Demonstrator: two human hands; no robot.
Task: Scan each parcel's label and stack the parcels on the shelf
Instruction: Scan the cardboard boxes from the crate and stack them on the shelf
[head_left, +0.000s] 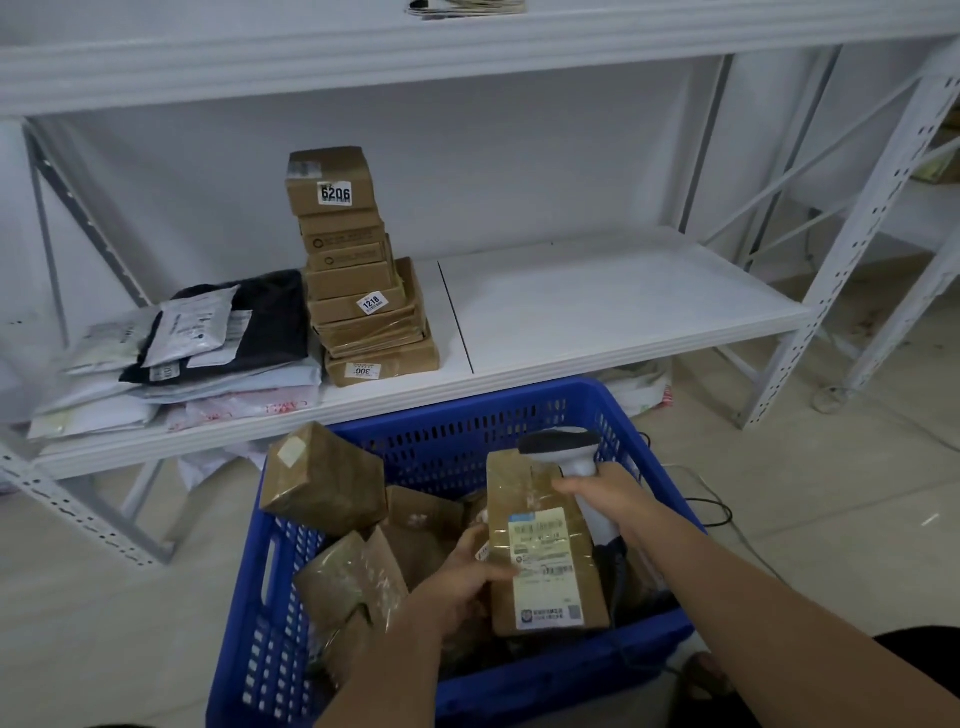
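- The label (545, 566) on the brown parcel (540, 540) above the blue crate (467, 431) carries print too small and blurred to read.
- The scanner (566, 452) handle is partly hidden behind that parcel and inside the right hand (597, 493).
- Left hand (467, 577) fingers disappear behind the parcel's left edge.
- The crate's near corners are cut off by the bottom edge.
- Objects (467, 8) far above the crate are cropped by the top edge.

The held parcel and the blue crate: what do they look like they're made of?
The held parcel looks like brown cardboard wrapped in clear tape: glossy streaks cross its face and white label. The blue crate looks like rigid moulded plastic, going by its uniform colour and slotted walls.
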